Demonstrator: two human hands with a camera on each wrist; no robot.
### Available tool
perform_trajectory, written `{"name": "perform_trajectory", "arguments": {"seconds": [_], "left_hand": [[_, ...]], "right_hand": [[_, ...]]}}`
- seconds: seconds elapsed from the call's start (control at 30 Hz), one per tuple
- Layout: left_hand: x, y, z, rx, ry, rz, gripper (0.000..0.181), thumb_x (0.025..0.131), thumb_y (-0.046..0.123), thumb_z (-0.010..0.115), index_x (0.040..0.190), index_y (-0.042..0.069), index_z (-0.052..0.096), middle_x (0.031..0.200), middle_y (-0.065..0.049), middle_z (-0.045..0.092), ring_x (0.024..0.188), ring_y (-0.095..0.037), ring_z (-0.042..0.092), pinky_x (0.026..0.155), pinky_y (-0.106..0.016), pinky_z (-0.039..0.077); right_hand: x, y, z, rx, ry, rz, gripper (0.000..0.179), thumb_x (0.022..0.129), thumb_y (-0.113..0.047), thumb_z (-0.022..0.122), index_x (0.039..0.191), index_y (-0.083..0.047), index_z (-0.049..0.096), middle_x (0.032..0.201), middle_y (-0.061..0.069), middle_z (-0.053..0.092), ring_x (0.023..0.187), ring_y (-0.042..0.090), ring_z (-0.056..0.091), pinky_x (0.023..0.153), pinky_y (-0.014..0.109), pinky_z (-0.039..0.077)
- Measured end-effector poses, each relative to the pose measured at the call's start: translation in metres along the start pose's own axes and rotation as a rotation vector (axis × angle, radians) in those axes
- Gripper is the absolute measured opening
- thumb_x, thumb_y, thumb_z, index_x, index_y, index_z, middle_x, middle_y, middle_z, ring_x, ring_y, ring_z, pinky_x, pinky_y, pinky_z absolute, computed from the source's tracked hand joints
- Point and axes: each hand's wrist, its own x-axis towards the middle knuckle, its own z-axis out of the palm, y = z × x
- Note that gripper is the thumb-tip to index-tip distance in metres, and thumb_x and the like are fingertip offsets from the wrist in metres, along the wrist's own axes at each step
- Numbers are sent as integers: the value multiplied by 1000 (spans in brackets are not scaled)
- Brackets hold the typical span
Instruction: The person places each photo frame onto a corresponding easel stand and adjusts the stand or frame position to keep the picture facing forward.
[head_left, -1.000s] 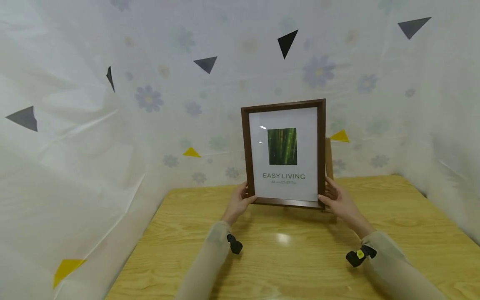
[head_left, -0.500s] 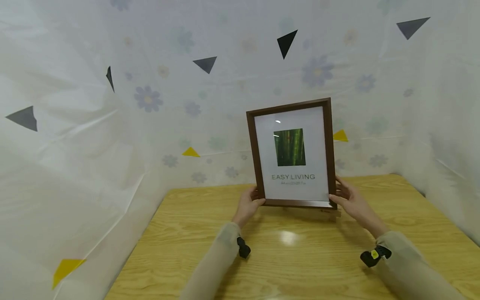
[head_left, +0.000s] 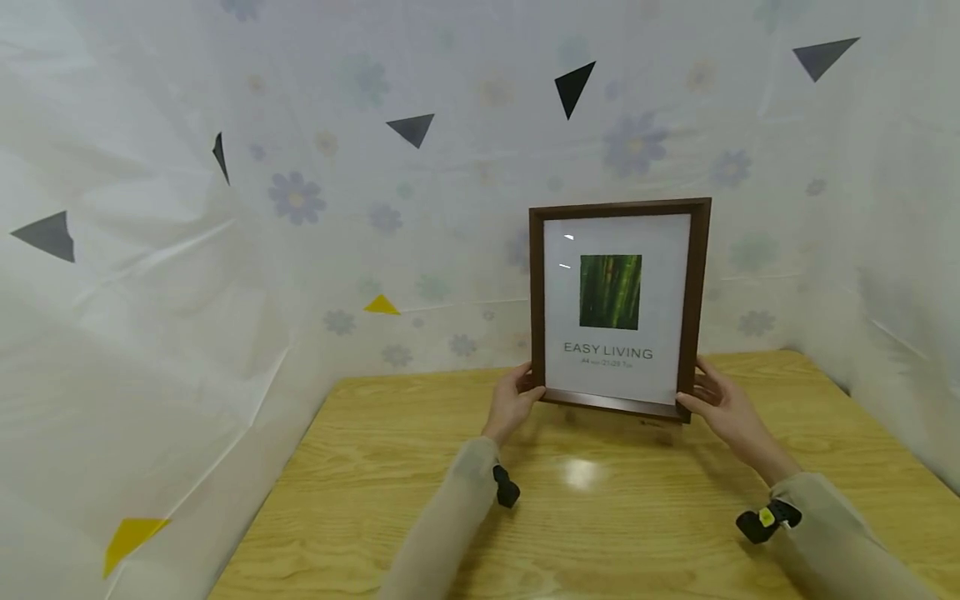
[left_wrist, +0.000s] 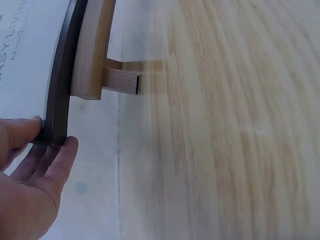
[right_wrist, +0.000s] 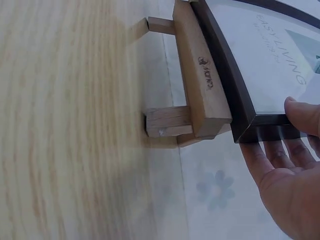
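Picture frame held by both lower corners at a wooden easel

Nearest: pale sleeves (head_left: 442, 525), on which a black wrist camera (head_left: 506, 487) is worn at the left and a second one, marked with yellow, at the right. The lower left corner of a brown picture frame (head_left: 537, 300) is pinched by the left hand (head_left: 512, 406), thumb laid on the front, fingers at the side. The lower right corner is gripped likewise by the right hand (head_left: 733, 417).

Within the frame, a white printed insert (head_left: 618, 383) is held behind a glossy front; two small glints are seen upper left. On it are printed a green bamboo photo (head_left: 610, 292) and "EASY LIVING", with a smaller A4 size line below. The frame is held roughly upright, right of centre over the table.

Just below the frame's bottom edge, a wooden easel ledge (right_wrist: 200, 80) is seen, stamped with a dark logo. Whether any weight is borne by it cannot be told. The easel is stood on short legs on a wood-grain table (head_left: 390, 483).

Beyond, the space is enclosed by whitish sheeting (head_left: 450, 250), printed with pale flowers and dotted with black, grey and yellow triangles (head_left: 382, 306).
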Motion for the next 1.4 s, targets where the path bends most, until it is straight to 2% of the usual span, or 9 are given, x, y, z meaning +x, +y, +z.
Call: {"name": "perform_trajectory", "arguments": {"seconds": [0.3, 0.37, 0.47, 0.6, 0.77, 0.93, 1.03, 1.27, 1.4], "left_hand": [[11, 1, 10, -10, -11, -40, 54, 94, 11, 66, 145, 15, 49, 123, -11, 66, 111, -24, 63, 90, -36, 55], [13, 1, 13, -9, -22, -72, 57, 93, 10, 68, 146, 16, 48, 119, -12, 66, 107, -23, 63, 88, -37, 56], [15, 1, 18, -71, -67, -130, 60, 93, 6, 65, 148, 17, 44, 118, -15, 65, 102, -23, 64, 88, -40, 56], [15, 2, 24, -205, -119, -206, 59, 97, 3, 58, 150, 22, 39, 118, -17, 60, 97, -23, 65, 89, -44, 56], [16, 1, 25, -237, -137, -222, 55, 100, 7, 55, 149, 25, 37, 118, -14, 58, 97, -22, 64, 88, -43, 56], [13, -2, 18, -229, -171, -212, 55, 101, 9, 53, 150, 25, 33, 122, -15, 55, 100, -23, 64, 91, -44, 55], [11, -2, 14, -222, -189, -218, 56, 101, 9, 54, 151, 24, 32, 124, -16, 54, 101, -23, 64, 89, -41, 56], [0, -10, -2, -180, -247, -181, 53, 101, 13, 56, 148, 18, 33, 125, -17, 53, 106, -23, 61, 95, -44, 53], [-9, -13, -12, -131, -284, -193, 51, 101, 20, 56, 146, 18, 33, 128, -16, 51, 111, -26, 60, 99, -50, 49]], "right_hand": [[-2, 9, -5, 2, 26, -7, 83, 102, -28, 55, 157, -4, -2, 152, 38, 24, 133, 57, 32, 102, 57, 42], [-3, 11, -6, 4, 26, -4, 83, 102, -29, 54, 157, -4, -3, 152, 38, 23, 133, 57, 32, 101, 50, 45], [-5, 15, -7, 36, 16, -10, 84, 102, -27, 54, 156, -5, -6, 152, 40, 20, 133, 60, 29, 92, 27, 53], [-7, 19, -8, 87, -12, -29, 83, 104, -26, 50, 156, -11, -12, 154, 40, 15, 132, 63, 26, 79, 7, 44], [-5, 25, -7, 111, -50, -66, 77, 105, -24, 46, 158, -17, -10, 153, 37, 20, 133, 59, 29, 82, 12, 48], [-7, 24, 2, 114, -92, -9, 76, 101, -16, 57, 155, 6, 8, 144, 41, 32, 122, 46, 52, 85, 29, 58], [-7, 24, 5, 154, -116, 25, 75, 99, -13, 59, 152, 10, 11, 143, 43, 33, 116, 37, 58, 86, 40, 58], [2, 23, 11, 113, -126, 51, 76, 99, -18, 60, 153, 8, 13, 146, 40, 34, 131, 54, 38, 90, 37, 56], [6, 24, 13, 113, -165, 80, 81, 99, -22, 60, 155, 7, 7, 150, 40, 26, 136, 57, 29, 99, 53, 49]]}}
